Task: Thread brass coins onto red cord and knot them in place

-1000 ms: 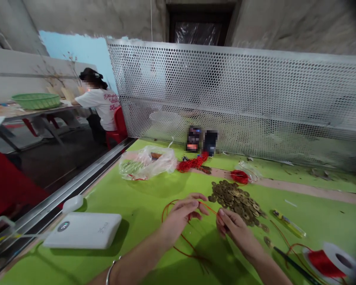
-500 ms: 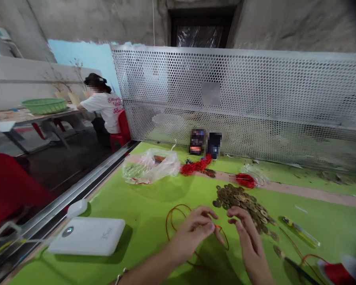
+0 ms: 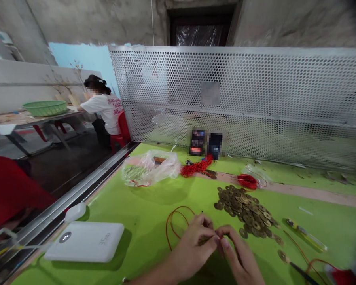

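My left hand [image 3: 192,247] and my right hand [image 3: 239,257] meet fingertip to fingertip low in the view, over the green table [image 3: 142,202]. Both pinch a thin red cord [image 3: 173,221], whose loops trail to the left of my left hand. What lies between the fingertips is too small to name beyond the cord. A heap of brass coins with holes [image 3: 245,209] lies just beyond my right hand.
A white power bank [image 3: 84,241] lies at the left. A plastic bag [image 3: 148,168], red cord bundles [image 3: 195,166] [image 3: 247,181] and a perforated metal screen [image 3: 240,99] stand farther back. A lighter [image 3: 307,235] and a red spool [image 3: 341,275] are at the right. Another person [image 3: 102,109] sits far left.
My hands were apart with the cord stretched between them; they have come together and moved lower, fingertips now touching. The view tilted slightly.
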A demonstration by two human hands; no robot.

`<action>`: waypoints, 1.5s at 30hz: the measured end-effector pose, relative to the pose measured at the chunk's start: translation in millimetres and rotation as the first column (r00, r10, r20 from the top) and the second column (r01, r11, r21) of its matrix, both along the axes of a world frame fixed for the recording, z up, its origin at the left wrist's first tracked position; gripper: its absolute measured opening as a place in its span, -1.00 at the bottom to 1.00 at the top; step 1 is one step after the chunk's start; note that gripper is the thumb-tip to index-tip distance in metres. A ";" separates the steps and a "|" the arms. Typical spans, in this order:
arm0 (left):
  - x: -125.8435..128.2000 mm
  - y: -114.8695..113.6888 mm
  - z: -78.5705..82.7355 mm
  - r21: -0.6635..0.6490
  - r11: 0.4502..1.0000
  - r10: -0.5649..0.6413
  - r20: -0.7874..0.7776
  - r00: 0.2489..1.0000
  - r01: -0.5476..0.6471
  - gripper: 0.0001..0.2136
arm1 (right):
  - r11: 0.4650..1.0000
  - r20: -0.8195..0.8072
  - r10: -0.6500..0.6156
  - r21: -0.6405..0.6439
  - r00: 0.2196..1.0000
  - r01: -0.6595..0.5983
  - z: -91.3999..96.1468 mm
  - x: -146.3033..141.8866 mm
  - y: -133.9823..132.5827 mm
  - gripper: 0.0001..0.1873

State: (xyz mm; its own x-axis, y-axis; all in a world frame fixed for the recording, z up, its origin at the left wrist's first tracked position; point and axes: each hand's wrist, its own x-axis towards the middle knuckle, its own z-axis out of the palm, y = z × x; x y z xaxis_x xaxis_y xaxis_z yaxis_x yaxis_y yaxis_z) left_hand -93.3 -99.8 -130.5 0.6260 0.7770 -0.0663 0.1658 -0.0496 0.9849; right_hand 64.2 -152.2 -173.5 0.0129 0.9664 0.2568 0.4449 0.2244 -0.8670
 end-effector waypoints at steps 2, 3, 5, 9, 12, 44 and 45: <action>1.0 -1.0 -1.0 0.033 0.999 -0.004 -0.017 1.000 0.005 -0.63 | 0.997 -0.020 0.026 -0.070 0.999 -0.027 -4.8 0.1 -1.3 -0.65; 1.8 -1.5 -2.1 0.046 0.999 -0.004 -0.024 1.000 0.005 -0.63 | 0.995 -0.037 0.033 -0.094 0.999 -0.037 -5.8 -0.5 -1.3 -0.62; 3.5 -2.4 -4.0 0.051 0.999 -0.015 -0.066 0.998 0.018 -0.61 | 0.991 -0.070 0.033 -0.127 0.997 -0.041 -4.8 -2.6 -0.4 -0.58; 5.0 -3.6 -4.1 0.009 0.998 -0.065 -0.197 0.978 0.068 -0.62 | 0.990 -0.097 0.000 -0.143 0.995 -0.014 1.9 -5.6 3.5 -0.50; 3.4 -3.8 -4.4 0.043 0.996 -0.063 -0.247 0.967 0.076 -0.64 | 0.987 -0.110 0.013 -0.156 0.994 -0.030 2.2 -3.8 4.5 -0.47; -0.6 4.8 -0.1 0.143 0.989 0.009 -0.239 0.971 0.026 -0.70 | 0.888 -0.467 -0.035 -0.421 0.884 -0.187 -2.9 4.6 2.2 -0.51; -1.0 5.4 0.7 0.123 0.992 -0.001 -0.229 0.973 0.030 -0.70 | 0.894 -0.479 -0.047 -0.412 0.877 -0.177 -1.8 3.1 1.7 -0.51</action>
